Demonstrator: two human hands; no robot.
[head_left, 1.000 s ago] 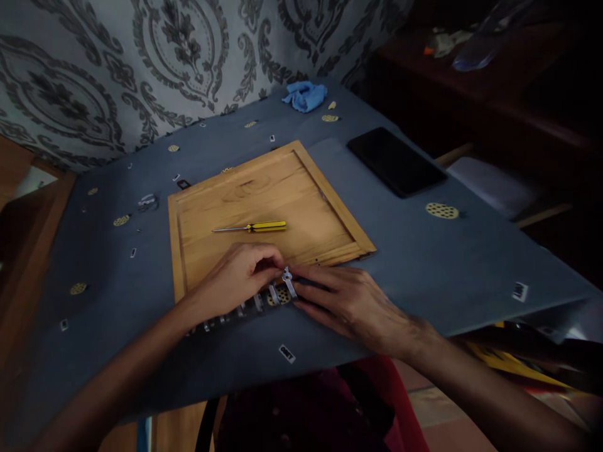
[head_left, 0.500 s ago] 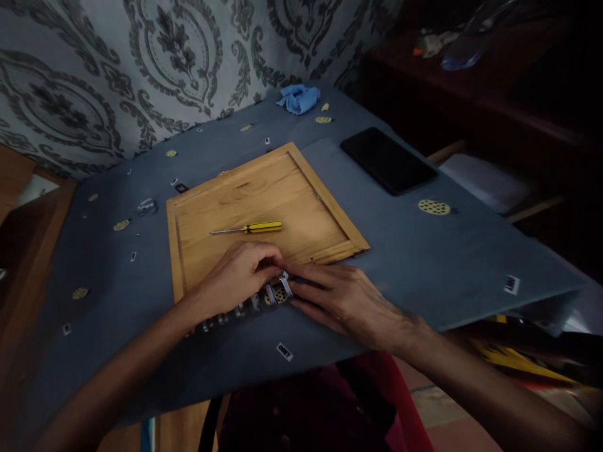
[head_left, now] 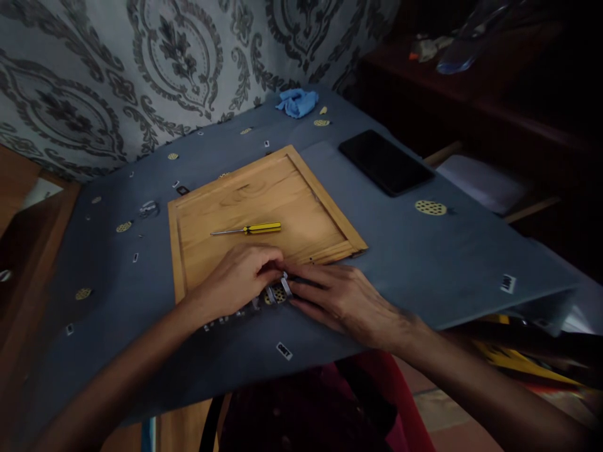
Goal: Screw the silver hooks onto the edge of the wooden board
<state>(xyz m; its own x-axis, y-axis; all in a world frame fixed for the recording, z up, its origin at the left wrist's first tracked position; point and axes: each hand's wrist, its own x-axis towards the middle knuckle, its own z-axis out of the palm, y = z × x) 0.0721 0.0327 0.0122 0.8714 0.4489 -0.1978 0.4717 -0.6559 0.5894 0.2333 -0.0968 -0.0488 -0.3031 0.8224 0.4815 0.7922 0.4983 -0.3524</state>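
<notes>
Head view, and all the action is at the near edge of the wooden panel point(head_left: 325, 202)! Right there, between the two sets of fingertips, sits a silver metal piece point(head_left: 286, 287), its top end up at the fingers and its strip slanting down toward the person. On its left, the left hand point(head_left: 245, 277), thumb and forefinger curled together in a pinch at that top end. On its right, the right hand point(head_left: 346, 302), fingers stretched flat and close together, tips up against the piece; whether they grip it or merely steady it, one cannot tell. And look just below the left hand: a row of metal pieces point(head_left: 270, 295) trails away to the left, partly hidden by that hand, lying along the blue-gray tablecloth point(head_left: 400, 257). Beyond the hands, the yellow-handled screwdriver point(head_left: 262, 228) rests on the panel, blade pointing left. Off to the right lies a dark flat device point(head_left: 386, 162); at the far edge, a crumpled blue cloth point(head_left: 298, 103).
</notes>
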